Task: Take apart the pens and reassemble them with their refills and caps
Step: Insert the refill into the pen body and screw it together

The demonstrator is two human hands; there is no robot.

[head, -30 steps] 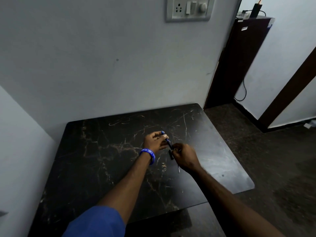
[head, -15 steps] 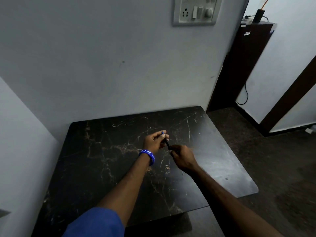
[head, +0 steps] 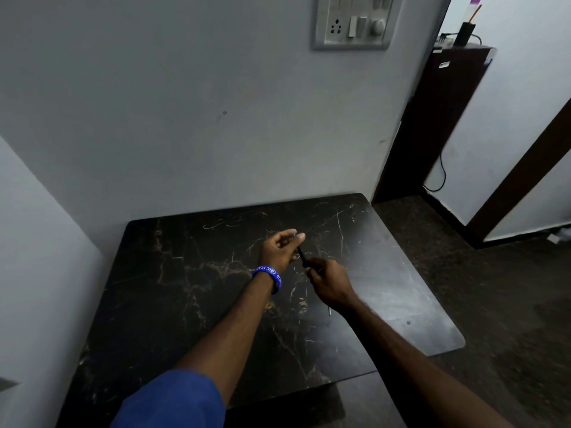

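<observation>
Nearest the camera, a blue sleeve (head: 173, 400) is seen at the bottom edge, over the near end of the table (head: 185, 304), a dark slab with pale marbled veins and scratches. From the sleeve the left forearm is stretched out over the table, and a blue wristband (head: 269, 275) with white lettering is worn at its wrist. Just right of the wristband, a small pale sliver (head: 329, 311) is seen lying on the table beside the right wrist; what it is cannot be told.

Above the middle of the table the two hands are brought close together. The right hand (head: 330, 282) is curled closed around the lower end of a thin dark pen (head: 302, 257), which is held clear of the table and slanted up toward the left. The left hand (head: 279, 250) is partly closed, its fingertips pinched on the upper end of the pen, where a small blue piece (head: 293, 235) is visible at the thumb. Whether that piece is a cap or a plug cannot be told.

Beyond the table a plain pale wall is met by its far edge, and a switch plate (head: 352, 23) is mounted high on it. To the right of the table a dark cabinet (head: 432, 125) is stood on the floor, with a black cable (head: 440, 177) hung beside it.
</observation>
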